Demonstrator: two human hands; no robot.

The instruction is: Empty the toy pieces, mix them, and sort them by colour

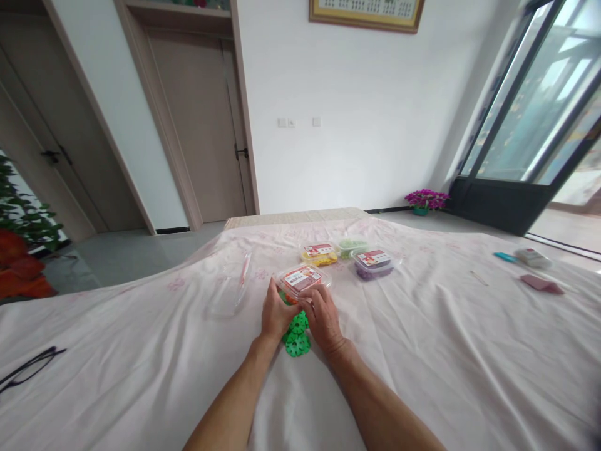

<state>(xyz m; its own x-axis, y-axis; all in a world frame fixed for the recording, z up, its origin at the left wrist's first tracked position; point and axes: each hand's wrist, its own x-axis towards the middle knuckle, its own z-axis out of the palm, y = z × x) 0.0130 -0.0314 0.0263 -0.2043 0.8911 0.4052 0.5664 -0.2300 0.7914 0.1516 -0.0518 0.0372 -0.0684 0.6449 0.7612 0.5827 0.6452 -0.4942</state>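
Between my left hand (275, 314) and my right hand (325, 318) is a clear plastic box (300, 277) with a printed label on its lid and orange-red pieces inside. The fingers of both hands are closed on its near edge and sides. Several green snowflake discs (297, 343) lie on the cloth just below my hands, partly covered by them. Behind the box stand similar labelled boxes: one with yellow pieces (320, 254), one with light green contents (353, 248) and one with purple pieces (374, 264).
A pale pink cloth (164, 369) with wrinkles covers the table. An empty clear plastic container (230, 288) lies at left, and glasses (32, 364) rest near the left edge. On the right are a pink folded item (541, 284), a whitish packet (533, 257) and a blue item (504, 257).
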